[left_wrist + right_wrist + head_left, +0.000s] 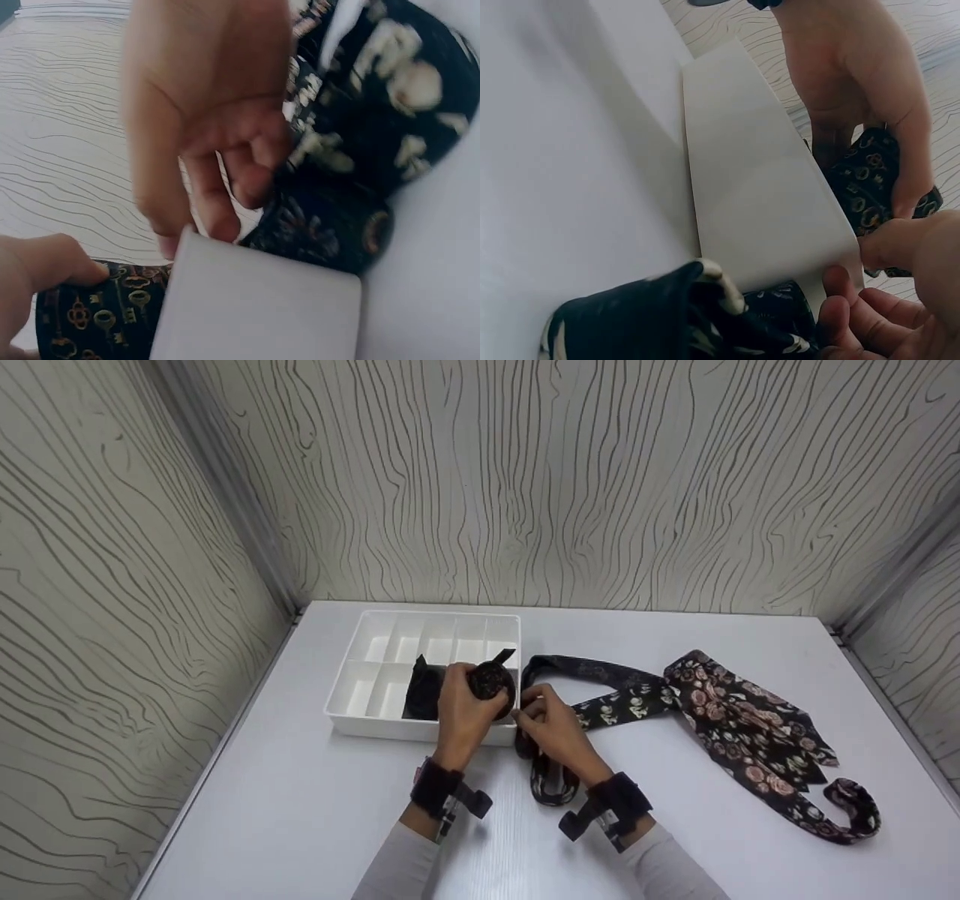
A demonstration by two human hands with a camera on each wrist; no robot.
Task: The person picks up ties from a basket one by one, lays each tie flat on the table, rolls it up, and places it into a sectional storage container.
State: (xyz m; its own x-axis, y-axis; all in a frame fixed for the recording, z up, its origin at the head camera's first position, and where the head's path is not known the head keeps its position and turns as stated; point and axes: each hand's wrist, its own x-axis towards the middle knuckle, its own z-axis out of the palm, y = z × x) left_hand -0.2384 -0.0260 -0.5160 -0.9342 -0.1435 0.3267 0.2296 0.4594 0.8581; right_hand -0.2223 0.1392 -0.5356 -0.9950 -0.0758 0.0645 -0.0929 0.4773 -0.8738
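Note:
In the head view, my left hand [463,712] grips a rolled dark necktie [491,681] over the front right corner of a white compartment box [420,729]. The left wrist view shows small golden keys printed on this rolled necktie [105,315]. One narrow end sticks up from the roll. With thumb and fingers, my right hand [556,727] pinches the box's right wall near the front corner. Another black rolled piece of fabric [424,691] sits in a front compartment left of my left hand, partly hidden by it.
Right of the box lies a floral necktie [750,727], its end curling near the table's right side. A dark looped tie [555,795] passes under my right hand, against the box. White table [285,825] surrounds them, with patterned walls [480,510] behind and beside.

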